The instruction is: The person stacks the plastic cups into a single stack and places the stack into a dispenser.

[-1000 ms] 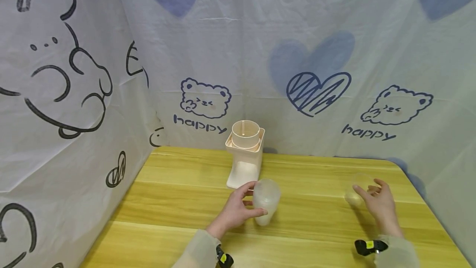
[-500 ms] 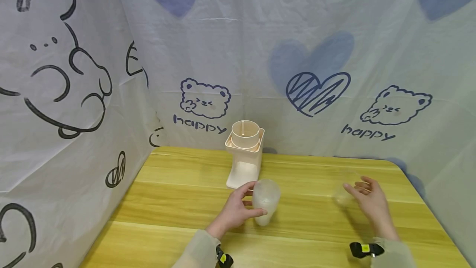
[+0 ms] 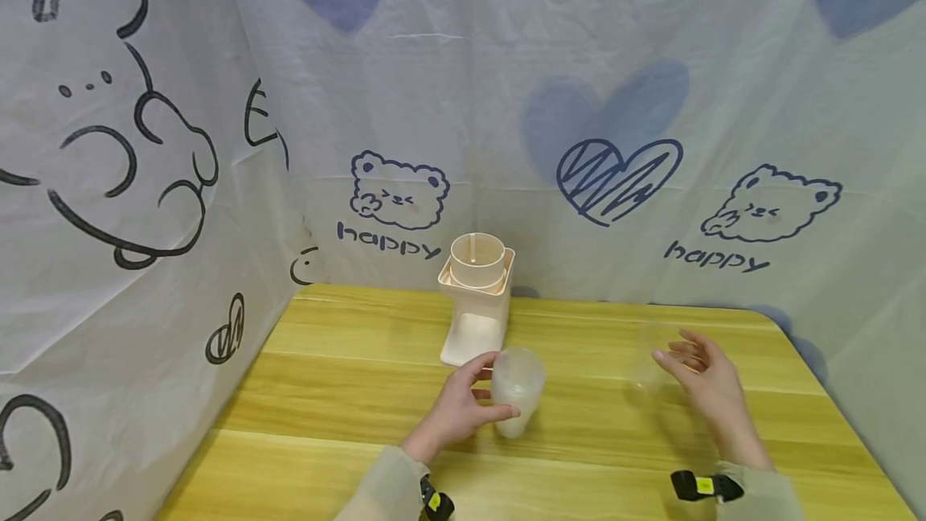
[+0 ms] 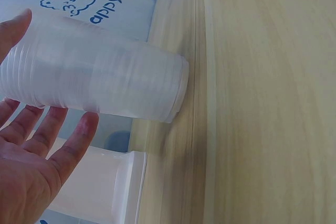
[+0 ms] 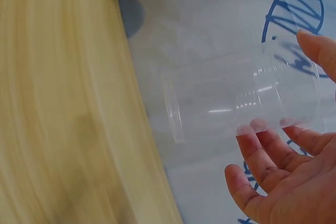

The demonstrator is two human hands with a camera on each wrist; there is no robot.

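Observation:
A stack of clear plastic cups (image 4: 100,72) stands upright on the table in front of me, and my left hand (image 3: 457,407) holds it with the thumb on the near side and fingers behind. To the right, my right hand (image 3: 705,376) grips one clear plastic cup (image 5: 220,95) between thumb and fingertips. In the right wrist view that cup hangs above the tabletop; in the head view it is so see-through that its outline barely shows. Just behind the stack is a cream plastic stand (image 3: 477,328) with a round, open cylinder (image 3: 478,261) set in its top.
The yellow wood-grain table (image 3: 347,400) runs back to a pale cloth (image 3: 492,103) printed with hearts and bears. A second cloth wall (image 3: 123,183) closes off the left side. Each wrist wears a black strap (image 3: 705,486).
My right hand has moved left with the single cup, toward the stack. The left hand and the stack have stayed where they were.

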